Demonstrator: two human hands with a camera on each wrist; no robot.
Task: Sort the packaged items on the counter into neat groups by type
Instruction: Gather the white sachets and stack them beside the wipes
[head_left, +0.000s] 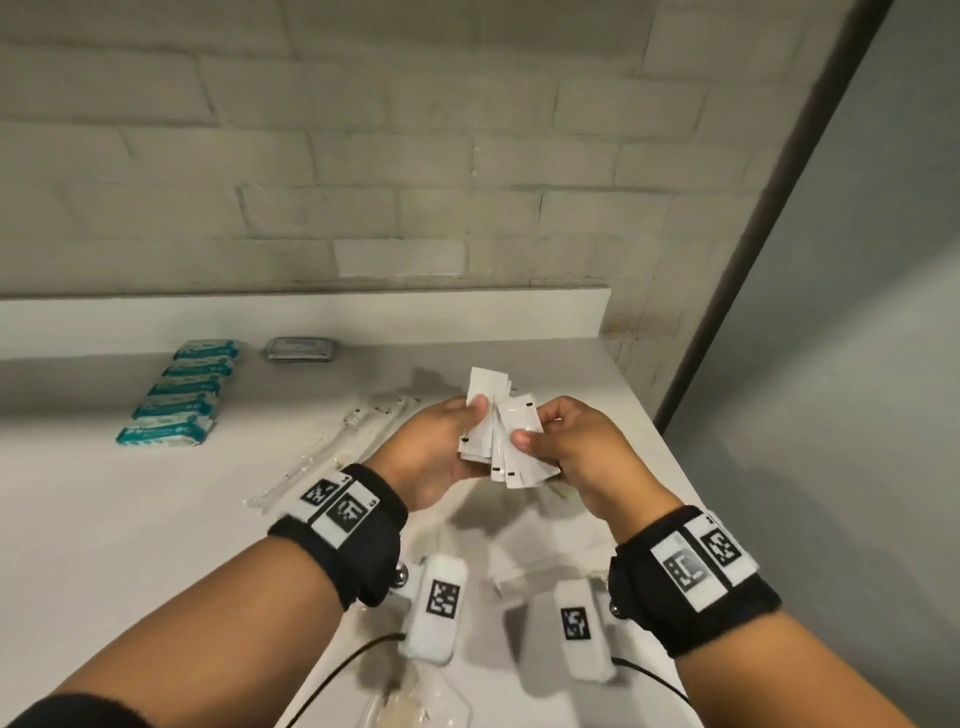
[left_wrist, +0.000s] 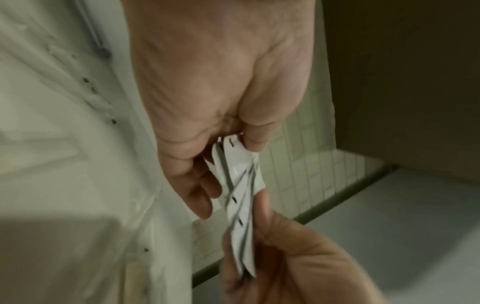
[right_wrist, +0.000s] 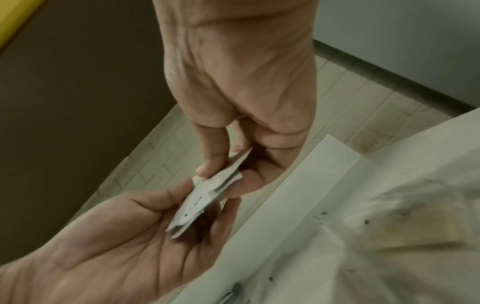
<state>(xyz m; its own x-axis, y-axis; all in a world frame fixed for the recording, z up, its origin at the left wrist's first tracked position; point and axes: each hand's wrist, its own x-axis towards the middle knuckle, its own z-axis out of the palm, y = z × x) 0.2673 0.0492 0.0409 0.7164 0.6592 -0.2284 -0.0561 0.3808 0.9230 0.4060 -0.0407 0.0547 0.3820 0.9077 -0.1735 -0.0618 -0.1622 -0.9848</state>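
A fanned stack of small white sachets with black edge marks is held above the counter, between both hands. My left hand grips the left part of the stack, its thumb on the front. My right hand pinches the right part between thumb and fingers. In the left wrist view the sachets stand edge-on between my left hand and the right hand. The right wrist view has my right hand pinching the sachets over the left palm.
Several teal packs lie in a row at the back left, with a grey foil packet beside them. Long clear-wrapped items lie left of my hands. Pale flat packets lie under my wrists. The counter's right edge is close.
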